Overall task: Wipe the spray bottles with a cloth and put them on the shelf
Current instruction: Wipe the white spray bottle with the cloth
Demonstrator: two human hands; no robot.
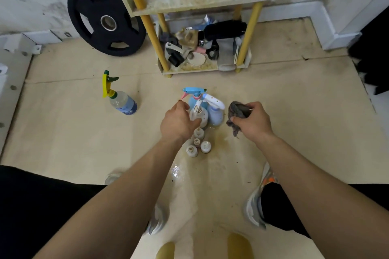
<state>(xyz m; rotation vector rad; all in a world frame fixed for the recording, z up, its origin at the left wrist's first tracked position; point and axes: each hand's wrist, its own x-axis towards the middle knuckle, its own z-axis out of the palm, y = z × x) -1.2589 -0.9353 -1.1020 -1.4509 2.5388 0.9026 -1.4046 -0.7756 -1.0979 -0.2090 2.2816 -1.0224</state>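
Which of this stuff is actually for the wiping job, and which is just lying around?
For the job: grey cloth, right hand, left hand, clustered spray bottles, yellow-trigger spray bottle, shelf.
Lying about: weight plate, small white bottles, bottom-tier clutter.

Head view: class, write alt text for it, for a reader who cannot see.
A person's left hand touches a white spray bottle in a cluster on the floor, while the right hand grips a grey cloth. A yellow-posted shelf stands behind.
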